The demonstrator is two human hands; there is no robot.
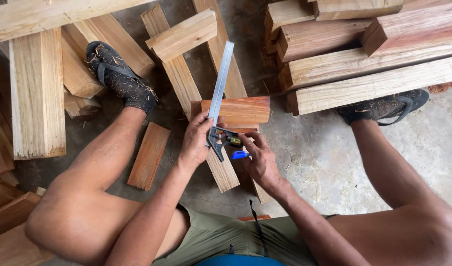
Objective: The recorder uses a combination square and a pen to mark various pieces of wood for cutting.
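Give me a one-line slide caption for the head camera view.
Left hand steadies a combination square on a reddish wood block; right hand holds a blue pen.

Grey concrete floor point(329, 157) strewn with cut timber.

Taking the short reddish block point(242, 110) at the middle as landmark: it rests across two long pale planks point(179, 79) that run from above it to below it on the floor. Left of the block a small reddish offcut point(148, 155) lies flat, and farther left a thick pale beam point(37, 93) lies among more offcuts. Up and right of the block a stack of long beams point(364, 59) sits on the floor. A sandalled foot point(118, 76) stands to the block's upper left, another point(383, 107) to its right.
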